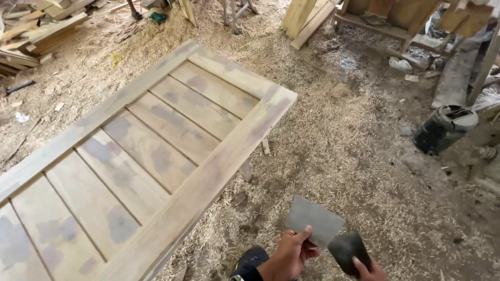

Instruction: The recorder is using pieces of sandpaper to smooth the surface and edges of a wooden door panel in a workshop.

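The left hand (291, 253) is low in the picture. Its thumb and fingers pinch the bottom edge of a flat grey scraper blade (314, 220), so its grip is closed on that blade. The blade is a thin, 4-sided sheet and it tilts up and to the right, over the floor.

The right hand (369, 270) is at the very bottom edge, and only a bit of it shows. Its grip holds a second, darker scraper (349, 251), with a finger pressed on the lower corner. The 2 scrapers are just beside each other, and the grey one seems to lap over the dark one's top corner.

To the left of the hands lies a big wooden door (151, 156). It rests flat, raised off the ground. It has a wide frame and slanted planks inside, with grey patches of filler smeared over the wood. The hands are apart from it.

The floor (333, 156) is covered in wood shavings and sawdust. A dark bucket (442, 130) lies tipped on its side at the right. Wooden offcuts (41, 31) are piled in the top left corner.
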